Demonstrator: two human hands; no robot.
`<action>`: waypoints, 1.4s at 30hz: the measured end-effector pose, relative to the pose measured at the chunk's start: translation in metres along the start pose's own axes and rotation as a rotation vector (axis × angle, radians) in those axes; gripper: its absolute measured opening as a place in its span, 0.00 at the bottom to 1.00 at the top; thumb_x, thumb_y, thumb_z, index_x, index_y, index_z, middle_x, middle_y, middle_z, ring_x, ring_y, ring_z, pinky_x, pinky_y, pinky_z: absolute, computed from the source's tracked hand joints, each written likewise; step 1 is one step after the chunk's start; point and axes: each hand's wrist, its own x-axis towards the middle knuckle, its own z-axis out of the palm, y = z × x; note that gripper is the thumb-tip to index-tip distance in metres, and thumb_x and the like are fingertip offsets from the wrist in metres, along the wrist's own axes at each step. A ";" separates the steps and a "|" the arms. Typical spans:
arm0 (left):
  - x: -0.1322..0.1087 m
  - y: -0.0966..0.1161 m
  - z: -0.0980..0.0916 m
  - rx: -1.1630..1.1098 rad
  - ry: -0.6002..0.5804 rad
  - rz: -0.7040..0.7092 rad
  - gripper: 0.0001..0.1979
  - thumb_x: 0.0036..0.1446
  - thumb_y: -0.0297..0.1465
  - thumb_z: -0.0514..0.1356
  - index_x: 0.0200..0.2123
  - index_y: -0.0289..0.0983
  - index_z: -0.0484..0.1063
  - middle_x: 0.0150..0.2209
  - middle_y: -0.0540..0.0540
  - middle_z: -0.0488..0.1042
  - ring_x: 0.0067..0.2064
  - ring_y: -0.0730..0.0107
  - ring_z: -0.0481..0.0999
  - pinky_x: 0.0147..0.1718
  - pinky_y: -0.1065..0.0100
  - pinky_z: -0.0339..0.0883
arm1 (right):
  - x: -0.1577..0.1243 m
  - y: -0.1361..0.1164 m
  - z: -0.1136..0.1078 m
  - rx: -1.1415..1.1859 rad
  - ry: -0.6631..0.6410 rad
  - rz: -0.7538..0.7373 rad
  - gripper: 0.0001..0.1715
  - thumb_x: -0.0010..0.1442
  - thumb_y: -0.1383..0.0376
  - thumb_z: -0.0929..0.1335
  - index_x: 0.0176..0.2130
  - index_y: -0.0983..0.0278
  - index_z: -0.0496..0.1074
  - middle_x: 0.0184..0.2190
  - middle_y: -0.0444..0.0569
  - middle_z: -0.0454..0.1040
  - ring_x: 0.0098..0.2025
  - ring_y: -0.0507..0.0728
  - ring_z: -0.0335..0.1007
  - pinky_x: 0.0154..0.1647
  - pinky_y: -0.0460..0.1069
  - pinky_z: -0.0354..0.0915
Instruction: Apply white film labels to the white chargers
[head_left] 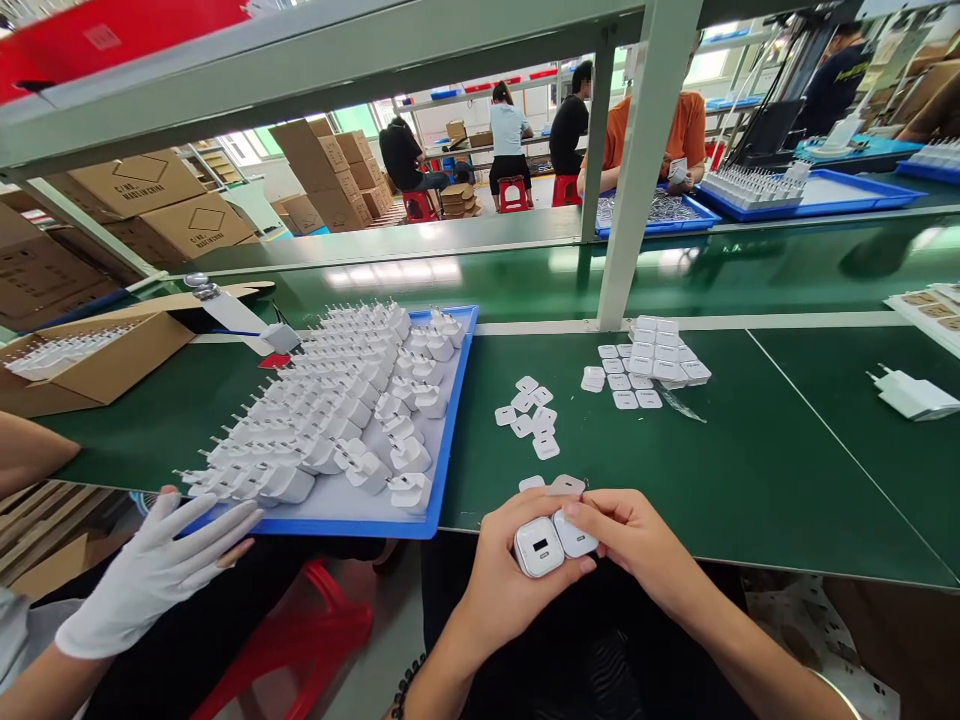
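Observation:
My left hand (491, 570) is wrapped round a white plug charger (538, 547), whose end face with a dark port points at me. A second white charger (576, 536) sits right beside it, touching, with a pale slotted face. My right hand (637, 540) closes on this second charger, its thumb at the upper edge of the face. Just above the fingers shows a small rounded-square plate (567, 485); whether a finger holds it I cannot tell. Another plate (532, 482) lies beside it on the green table. Several loose white plates (523, 425) are scattered farther up.
Left of me a blue-rimmed tray (442, 490) bears rows of white plug chargers. A co-worker's gloved hand (169, 560) is at its front edge. Stacked plate sheets (660, 365) lie beyond my hands. One charger (913, 393) rests far right. A metal post (628, 200) rises behind.

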 end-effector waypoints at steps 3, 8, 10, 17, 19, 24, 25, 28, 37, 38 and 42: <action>0.000 0.002 0.000 -0.017 0.005 0.025 0.20 0.44 0.27 0.75 0.43 0.41 0.80 0.44 0.46 0.83 0.44 0.63 0.81 0.44 0.66 0.73 | -0.001 0.001 0.003 -0.056 0.046 -0.024 0.31 0.59 0.48 0.69 0.19 0.60 0.53 0.19 0.37 0.49 0.24 0.49 0.42 0.24 0.49 0.43; 0.000 0.006 0.002 -0.031 0.003 -0.008 0.21 0.44 0.29 0.75 0.44 0.41 0.81 0.43 0.44 0.83 0.43 0.62 0.81 0.41 0.67 0.74 | -0.005 0.005 0.006 -0.146 0.095 -0.061 0.30 0.58 0.52 0.70 0.20 0.59 0.49 0.19 0.37 0.49 0.25 0.50 0.43 0.25 0.48 0.45; -0.001 0.006 0.004 -0.070 0.009 -0.029 0.20 0.44 0.30 0.75 0.44 0.40 0.81 0.42 0.44 0.82 0.41 0.62 0.81 0.40 0.67 0.74 | -0.009 0.005 0.007 -0.204 0.127 -0.083 0.29 0.57 0.54 0.70 0.20 0.59 0.50 0.19 0.38 0.50 0.24 0.50 0.45 0.25 0.48 0.46; -0.003 -0.001 0.011 -0.192 0.066 -0.093 0.18 0.46 0.30 0.74 0.43 0.38 0.80 0.44 0.42 0.82 0.44 0.61 0.81 0.44 0.66 0.75 | -0.019 0.003 0.012 -0.534 0.266 -0.198 0.25 0.58 0.56 0.69 0.22 0.59 0.51 0.18 0.38 0.51 0.22 0.50 0.45 0.23 0.48 0.46; -0.002 -0.002 0.012 -0.190 0.072 -0.102 0.17 0.48 0.30 0.73 0.44 0.38 0.80 0.44 0.42 0.82 0.44 0.61 0.81 0.45 0.65 0.75 | -0.018 0.005 0.012 -0.611 0.316 -0.245 0.23 0.58 0.57 0.68 0.22 0.59 0.52 0.19 0.39 0.53 0.23 0.51 0.47 0.24 0.48 0.47; -0.002 -0.001 0.008 -0.145 0.037 -0.082 0.21 0.44 0.31 0.75 0.44 0.39 0.81 0.44 0.42 0.82 0.45 0.60 0.80 0.46 0.63 0.74 | -0.016 0.013 0.007 -0.290 0.160 -0.247 0.24 0.66 0.54 0.62 0.23 0.59 0.51 0.22 0.40 0.52 0.25 0.52 0.47 0.26 0.48 0.50; -0.003 -0.001 0.007 -0.139 0.027 -0.060 0.21 0.44 0.31 0.76 0.44 0.39 0.81 0.45 0.42 0.82 0.46 0.59 0.80 0.48 0.62 0.74 | -0.016 0.014 0.007 -0.209 0.117 -0.239 0.24 0.67 0.53 0.61 0.24 0.59 0.51 0.22 0.40 0.52 0.26 0.52 0.47 0.26 0.48 0.51; -0.003 0.003 0.001 -0.134 -0.011 0.013 0.22 0.44 0.31 0.76 0.45 0.40 0.81 0.45 0.42 0.82 0.47 0.58 0.80 0.51 0.60 0.74 | -0.019 0.015 0.009 -0.126 0.100 -0.254 0.26 0.68 0.50 0.61 0.24 0.60 0.53 0.22 0.40 0.52 0.26 0.52 0.46 0.26 0.48 0.51; -0.034 0.043 -0.081 0.712 0.007 0.302 0.21 0.58 0.22 0.63 0.54 0.41 0.71 0.53 0.42 0.78 0.52 0.62 0.79 0.50 0.67 0.74 | -0.015 0.020 0.012 -0.374 0.082 -0.280 0.26 0.69 0.51 0.59 0.24 0.61 0.62 0.19 0.41 0.56 0.24 0.53 0.52 0.26 0.49 0.51; -0.039 0.046 -0.095 0.899 0.013 0.338 0.22 0.59 0.19 0.60 0.55 0.39 0.70 0.54 0.40 0.77 0.53 0.60 0.79 0.51 0.65 0.74 | -0.013 0.023 0.011 -0.389 0.076 -0.256 0.26 0.69 0.50 0.59 0.24 0.61 0.61 0.20 0.41 0.55 0.24 0.53 0.51 0.26 0.49 0.51; -0.040 0.047 -0.133 1.576 -0.054 0.238 0.23 0.55 0.13 0.50 0.50 0.30 0.74 0.52 0.33 0.78 0.50 0.46 0.79 0.49 0.51 0.73 | -0.006 0.032 0.010 -0.447 -0.001 -0.146 0.26 0.69 0.49 0.59 0.24 0.60 0.58 0.20 0.40 0.53 0.24 0.53 0.48 0.26 0.50 0.49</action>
